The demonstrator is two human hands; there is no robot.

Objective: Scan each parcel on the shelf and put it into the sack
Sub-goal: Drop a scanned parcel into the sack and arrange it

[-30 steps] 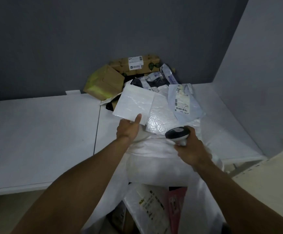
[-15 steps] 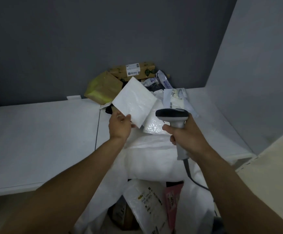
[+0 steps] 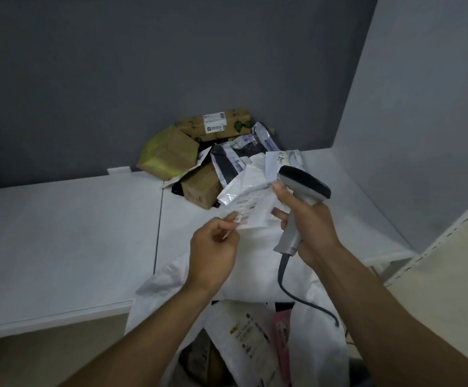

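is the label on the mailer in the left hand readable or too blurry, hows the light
Head view: label unreadable, the white mailer pinched by the left hand is blurred; light dim, flat, no hard glare on the barcode scanner in the right hand.

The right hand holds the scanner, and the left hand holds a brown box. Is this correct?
Not quite. In the head view the right hand holds the scanner, but the left hand pinches a flat white parcel, not a brown box.

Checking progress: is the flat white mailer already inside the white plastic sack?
No, the left hand pinches the flat white mailer aloft beside the grey handheld scanner.
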